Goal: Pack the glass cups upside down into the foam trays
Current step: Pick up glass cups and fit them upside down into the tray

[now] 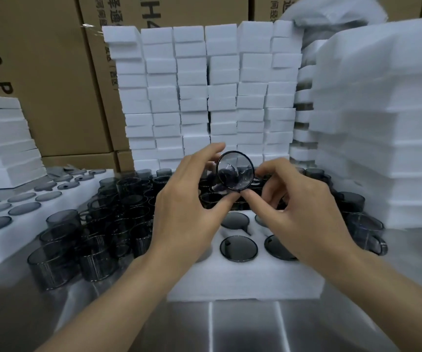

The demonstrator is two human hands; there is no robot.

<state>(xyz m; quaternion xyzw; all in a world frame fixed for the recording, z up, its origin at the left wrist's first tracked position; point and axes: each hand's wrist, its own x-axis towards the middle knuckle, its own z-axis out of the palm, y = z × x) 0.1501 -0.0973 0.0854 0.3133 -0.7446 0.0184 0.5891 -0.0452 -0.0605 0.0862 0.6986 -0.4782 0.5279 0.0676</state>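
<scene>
A smoky grey glass cup (235, 172) is held up on its side, its round end facing me, above a crowd of loose cups. My left hand (192, 201) pinches it from the left with thumb and fingers. My right hand (299, 199) pinches its lower right rim with the fingertips. Below them lies a white foam tray (243, 278) with round holes. Two upside-down cups (238, 248) fill its near holes, and another cup (235, 219) sits behind them. My forearms hide part of the tray.
Many loose grey cups (78, 240) stand on the steel table to the left and behind the tray. A filled foam tray (60, 199) lies at the left. Stacks of white foam (205, 97) rise behind and at the right (382, 123). Cardboard boxes (39, 72) stand at the back.
</scene>
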